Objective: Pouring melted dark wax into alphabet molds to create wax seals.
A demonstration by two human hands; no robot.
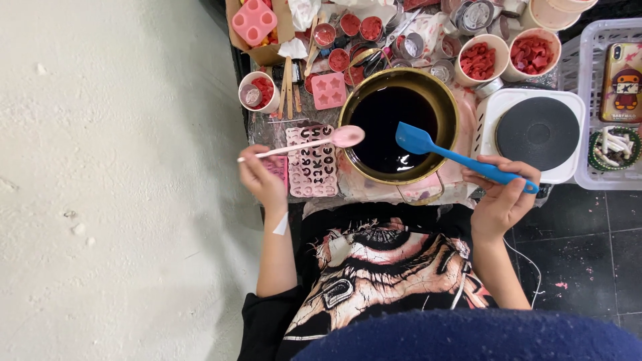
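Left hand (pixel 262 179): clenched on the thin end of a pink spoon (pixel 314 142), pinch grip at the handle tip.
Right hand (pixel 503 194): grasping the handle of a blue spatula (pixel 455 156), fingers wrapped near its end.
Spoon position: bowl held over the left rim of the pot (pixel 400 126), above a pink letter mould (pixel 311 162); whether the bowl carries liquid cannot be told.
Spoon axis: long axis near horizontal in the head view, bowl end pointing right toward the pot, handle pointing left.
Spatula position: blade over the dark liquid (pixel 391 127), just inside the right half of the pot.
Spatula axis: runs diagonally, blade up-left into the pot, handle down-right toward the hand.
Pot: brass-coloured rim, on the desk directly in front of the person, beside a white hotplate (pixel 535 134).
Technique note (judgement): keep the spoon bowl level while it crosses rim to mould; a grip closer to the bowl would steady it; spatula blade under the bowl would catch drips.
Surroundings: cups of red pieces (pixel 479 60), a star mould (pixel 329 90), wooden sticks (pixel 289 83).
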